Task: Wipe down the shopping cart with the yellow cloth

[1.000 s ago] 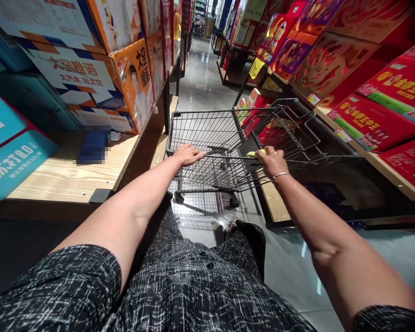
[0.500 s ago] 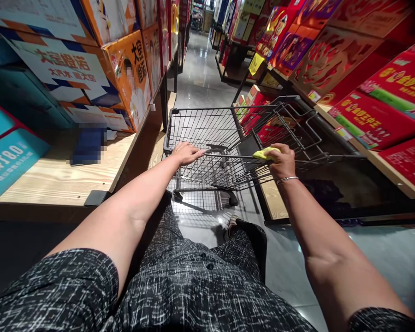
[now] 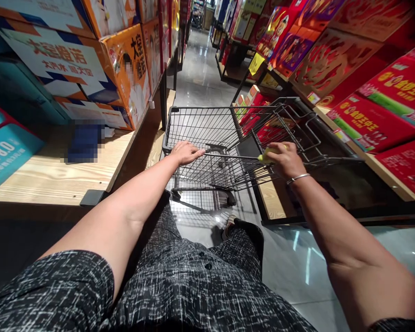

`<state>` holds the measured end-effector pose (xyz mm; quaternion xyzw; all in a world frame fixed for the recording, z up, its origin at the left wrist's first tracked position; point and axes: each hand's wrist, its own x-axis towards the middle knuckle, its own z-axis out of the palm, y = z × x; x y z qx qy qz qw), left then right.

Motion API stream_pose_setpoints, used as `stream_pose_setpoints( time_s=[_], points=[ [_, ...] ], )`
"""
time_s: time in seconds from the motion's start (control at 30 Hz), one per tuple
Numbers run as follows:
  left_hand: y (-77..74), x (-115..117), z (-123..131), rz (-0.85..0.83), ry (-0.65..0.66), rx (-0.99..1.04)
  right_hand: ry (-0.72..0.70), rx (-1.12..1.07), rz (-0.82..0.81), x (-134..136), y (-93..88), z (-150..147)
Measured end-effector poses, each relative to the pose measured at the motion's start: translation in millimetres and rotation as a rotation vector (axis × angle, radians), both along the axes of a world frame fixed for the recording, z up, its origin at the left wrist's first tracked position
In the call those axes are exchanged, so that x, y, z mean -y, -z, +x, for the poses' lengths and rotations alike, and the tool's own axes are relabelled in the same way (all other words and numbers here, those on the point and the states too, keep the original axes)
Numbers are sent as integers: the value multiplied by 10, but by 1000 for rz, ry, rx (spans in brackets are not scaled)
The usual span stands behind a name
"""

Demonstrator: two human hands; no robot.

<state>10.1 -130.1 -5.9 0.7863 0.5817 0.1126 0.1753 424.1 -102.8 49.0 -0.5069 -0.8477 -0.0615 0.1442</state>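
A black wire shopping cart (image 3: 207, 117) stands at an angle across the aisle in front of me. My left hand (image 3: 186, 153) lies over the near top rail of the cart, closed on it, its fingertips partly hidden behind the rail. Farther along the same rail, my right hand (image 3: 287, 159) is closed around a yellow cloth (image 3: 270, 153) pressed against the metal. Most of the cloth is covered by the fingers. A bracelet circles the right wrist. The cart's wire basket shows the floor through its mesh.
Orange and white cartons (image 3: 126, 76) are stacked on a wooden shelf (image 3: 55, 180) at the left, with a blurred dark blue item (image 3: 85, 142) on it. Red gift boxes (image 3: 361, 113) fill the sloping shelf on the right. A shiny grey floor (image 3: 197, 60) runs down the aisle.
My right hand has slid to the right along the rail with the yellow cloth, which is now more covered by the fingers. The left hand has stayed in place on the cart.
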Motion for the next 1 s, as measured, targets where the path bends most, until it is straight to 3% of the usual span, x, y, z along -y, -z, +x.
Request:
stream_pose_setpoints(
  time_s=[0.13, 0.37, 0.57, 0.67, 0.8, 0.9, 1.0],
  points=[
    [1, 17, 3, -1, -17, 0, -77, 94, -56, -45, 182, -352],
    [31, 0, -21, 38, -2, 13, 97, -69, 42, 56, 446, -730],
    [41, -62, -78, 11, -34, -34, 179, -182, 83, 260, 868, -1050],
    [30, -70, -102, 25, -39, -55, 191, -218, 49, 388, 1209, -1254],
    [14, -56, -109, 53, -22, -72, 147, -194, -54, 621, 1879, -1586],
    [18, -52, -105, 60, -27, -80, 139, -140, -268, 785, 2387, -1807],
    [36, -57, -108, 64, -29, -69, 223, -122, -497, 849, 2686, -1924]
  ],
)
